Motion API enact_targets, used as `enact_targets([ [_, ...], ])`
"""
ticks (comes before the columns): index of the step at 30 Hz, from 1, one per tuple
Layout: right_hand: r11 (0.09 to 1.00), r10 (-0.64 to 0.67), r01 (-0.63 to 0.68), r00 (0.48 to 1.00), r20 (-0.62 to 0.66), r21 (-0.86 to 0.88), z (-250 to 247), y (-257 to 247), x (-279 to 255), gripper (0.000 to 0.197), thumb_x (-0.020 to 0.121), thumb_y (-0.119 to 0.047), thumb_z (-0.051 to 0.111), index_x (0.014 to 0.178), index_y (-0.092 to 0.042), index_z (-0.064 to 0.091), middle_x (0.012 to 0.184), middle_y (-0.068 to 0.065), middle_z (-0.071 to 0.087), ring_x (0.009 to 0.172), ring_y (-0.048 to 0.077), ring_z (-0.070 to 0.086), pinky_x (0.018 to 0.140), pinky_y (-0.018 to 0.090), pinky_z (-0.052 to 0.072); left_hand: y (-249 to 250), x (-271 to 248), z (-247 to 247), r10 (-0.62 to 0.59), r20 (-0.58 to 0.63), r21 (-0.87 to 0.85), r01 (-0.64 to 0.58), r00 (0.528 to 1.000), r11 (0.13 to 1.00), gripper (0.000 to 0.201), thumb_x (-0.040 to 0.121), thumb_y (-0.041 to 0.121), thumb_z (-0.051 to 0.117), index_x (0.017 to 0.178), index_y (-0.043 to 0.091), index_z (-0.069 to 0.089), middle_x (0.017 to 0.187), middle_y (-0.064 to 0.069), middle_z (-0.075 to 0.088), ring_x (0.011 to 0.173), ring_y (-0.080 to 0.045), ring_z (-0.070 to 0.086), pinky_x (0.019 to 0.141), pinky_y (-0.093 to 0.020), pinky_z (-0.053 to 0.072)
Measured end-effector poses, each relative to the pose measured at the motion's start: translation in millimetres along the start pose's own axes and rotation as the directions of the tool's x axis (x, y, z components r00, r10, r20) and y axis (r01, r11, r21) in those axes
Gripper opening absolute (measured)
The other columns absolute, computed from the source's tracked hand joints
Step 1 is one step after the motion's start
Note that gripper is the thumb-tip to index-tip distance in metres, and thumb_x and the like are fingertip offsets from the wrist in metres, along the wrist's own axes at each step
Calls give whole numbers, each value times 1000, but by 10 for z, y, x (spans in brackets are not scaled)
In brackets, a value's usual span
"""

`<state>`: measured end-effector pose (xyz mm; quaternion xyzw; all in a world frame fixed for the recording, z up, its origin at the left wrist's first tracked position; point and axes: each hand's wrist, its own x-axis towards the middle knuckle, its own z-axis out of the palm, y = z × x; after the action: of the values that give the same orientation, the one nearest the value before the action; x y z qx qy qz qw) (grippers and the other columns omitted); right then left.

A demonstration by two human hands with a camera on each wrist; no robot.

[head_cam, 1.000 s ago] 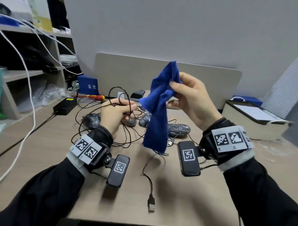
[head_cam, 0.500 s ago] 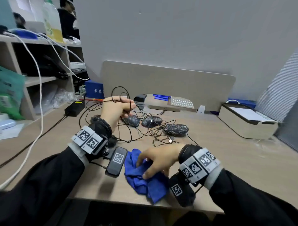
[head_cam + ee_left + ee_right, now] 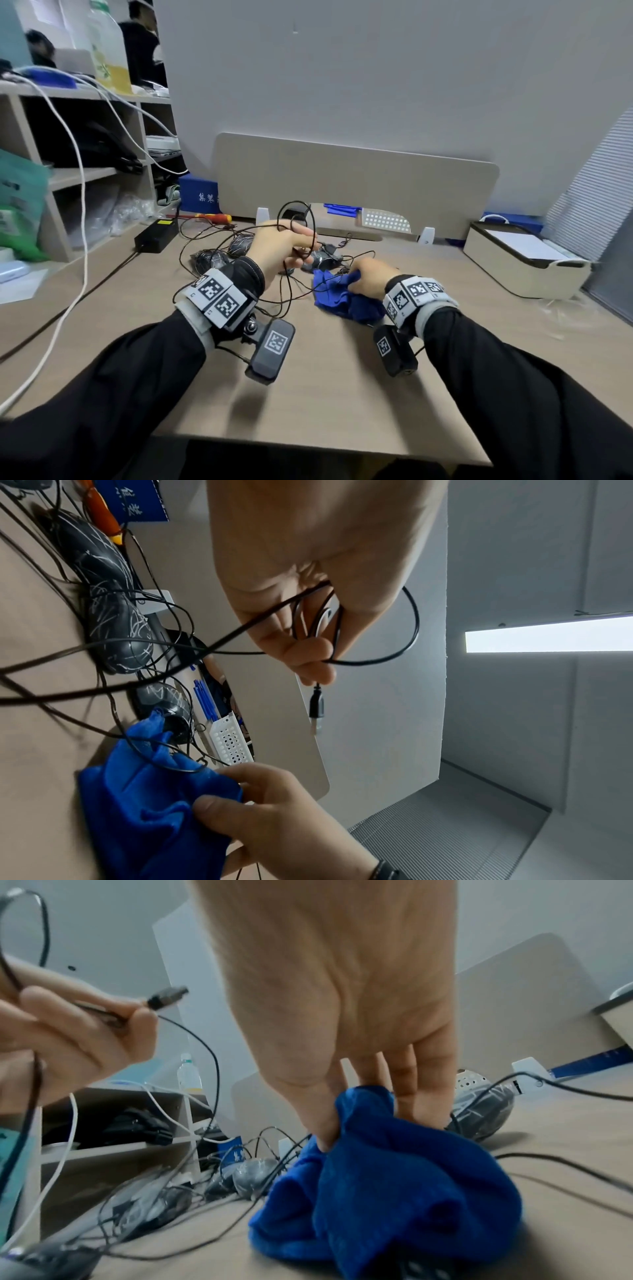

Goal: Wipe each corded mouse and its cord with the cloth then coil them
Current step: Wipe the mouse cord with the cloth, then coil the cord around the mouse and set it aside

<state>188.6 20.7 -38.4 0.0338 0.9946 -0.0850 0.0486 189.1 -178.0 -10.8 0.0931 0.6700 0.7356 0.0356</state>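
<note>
Since half a second ago, the right hand [image 3: 368,278] and the blue cloth [image 3: 342,298] have moved from the near desk edge toward the centre of the frame, up against the tangle of cords. Nearest the camera, both black sleeves and their wrist bands fill the lower part of the head view. Just beyond, right of centre, the cloth lies bunched on the desk [image 3: 325,383]; the right hand's fingers [image 3: 404,1085] and thumb dig into its folds and pinch it. Left of centre, the left hand [image 3: 277,246] is raised above the desk, fingers clenched around loops of a black cord [image 3: 308,219], whose USB plug [image 3: 316,710] hangs past the fingertips. Behind the hands, several dark mice [image 3: 210,260] with pale scribble marks sit among loose cords in the middle of the frame. Farther back stand a beige divider panel [image 3: 356,185], a screwdriver [image 3: 212,217] and a black power brick [image 3: 156,235] at left, and a white box [image 3: 520,267] at right.
</note>
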Motion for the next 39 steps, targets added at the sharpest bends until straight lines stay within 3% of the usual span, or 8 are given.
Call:
enact_targets([
  [4, 954, -17, 78, 978, -208, 288, -169, 4, -89, 26, 98, -25, 56, 117, -11, 66, 118, 9, 68, 103, 24, 64, 90, 35, 53, -30, 9, -10, -63, 51, 16, 62, 997, 998, 13, 85, -7, 65, 88, 7, 64, 76, -13, 70, 49, -18, 62, 40, -19, 44],
  [8, 600, -129, 211, 978, -167, 772, -429, -222, -443, 39, 103, -39, 51, 112, -6, 68, 91, 6, 67, 76, 15, 64, 68, 29, 56, -13, 12, -43, -111, 105, -5, 112, 988, 994, 14, 86, -5, 63, 95, 6, 63, 74, -11, 70, 52, -18, 61, 43, -19, 43],
  [14, 655, -231, 272, 960, -155, 705, -554, -251, -619, 11, 93, -10, 65, 94, 1, 69, 64, 4, 55, 53, 13, 53, 58, 28, 51, 130, -106, -92, -265, 238, -28, 280, 934, 960, 18, 93, 19, 64, 103, 4, 62, 83, -11, 65, 70, -24, 68, 59, -25, 56],
  [19, 822, -137, 115, 991, -3, 557, -518, -111, -570, 15, 90, -9, 62, 76, -8, 59, 61, 3, 44, 46, 13, 42, 45, 21, 38, 143, -189, -202, -406, 201, 629, 200, 892, 751, 51, 85, 57, 68, 111, 14, 59, 101, -5, 58, 79, -20, 59, 66, -34, 55],
  [27, 975, -176, 126, 944, 280, 185, -344, -314, -542, 8, 86, -16, 70, 82, -9, 66, 63, 2, 56, 49, 15, 52, 49, 24, 47, 365, -271, -634, -505, 153, 911, 76, 849, 405, 29, 86, 29, 75, 99, 6, 64, 88, -10, 67, 73, -24, 66, 61, -33, 58],
  [31, 952, -290, 204, 837, 464, 226, -319, -346, -602, 8, 87, -13, 69, 79, -14, 69, 61, -4, 61, 51, 10, 58, 56, 23, 47, 169, -307, -901, -473, 107, 992, -129, 874, -14, 56, 81, 20, 79, 131, 15, 54, 128, -5, 57, 108, -20, 58, 75, -25, 51],
  [36, 880, -436, 151, 631, 642, 450, -290, -389, -694, 12, 92, -1, 61, 87, -7, 70, 61, -1, 62, 55, 10, 61, 57, 20, 52, -127, -295, -970, -419, 163, 978, -202, 893, -51, 76, 75, 27, 83, 140, 17, 45, 139, -4, 48, 123, -21, 50, 94, -25, 43],
  [39, 947, -309, 207, 790, 530, 244, -279, -357, -611, 12, 92, -19, 67, 97, -9, 73, 76, 3, 68, 71, 18, 66, 65, 28, 55, -93, -274, -968, -427, 138, 983, -177, 894, -52, 63, 74, 37, 82, 128, 17, 56, 126, -2, 57, 106, -18, 55, 86, -29, 50],
])
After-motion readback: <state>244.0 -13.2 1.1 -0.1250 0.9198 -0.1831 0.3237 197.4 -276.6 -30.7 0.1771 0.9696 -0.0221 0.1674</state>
